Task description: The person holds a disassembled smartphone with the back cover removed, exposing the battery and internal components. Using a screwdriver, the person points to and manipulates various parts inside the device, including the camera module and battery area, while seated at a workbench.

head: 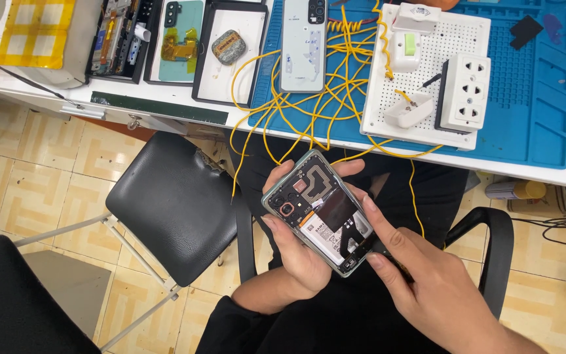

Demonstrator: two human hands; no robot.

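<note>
While the left hand point(299, 252) cradles it from below w/ fingers wrapped round both long edges, the opened smartphone with its back cover off, green-edged, battery and copper coil exposed point(319, 210), sits over the person's lap, just below the bench edge. Long axis runs diagonally: camera end toward upper left, charging end toward lower right. Right hand point(427, 288) comes in from the lower right, so it's the nearer one to the phone's bottom end; its thumb and forefinger are pinched closed on a small dark tool point(376, 248), tip touching the phone's lower section by the battery. Can't tell what kind of tool, too much is hidden by the fingers.

Around: tangle of yellow wires point(309, 98) spills off the blue silicone work mat point(532, 124) and hangs down beside the phone, one strand passing just right of it, near the right hand's path. On the mat, a white perforated board with switches and a socket block point(427, 72), plus a pale grey detached back cover point(302, 46). Left of that, black trays w/ parts point(230, 52). Black padded stool point(171, 203) stands to the left, apart from the hands; chair armrest point(492, 242) just right of the right wrist.
</note>
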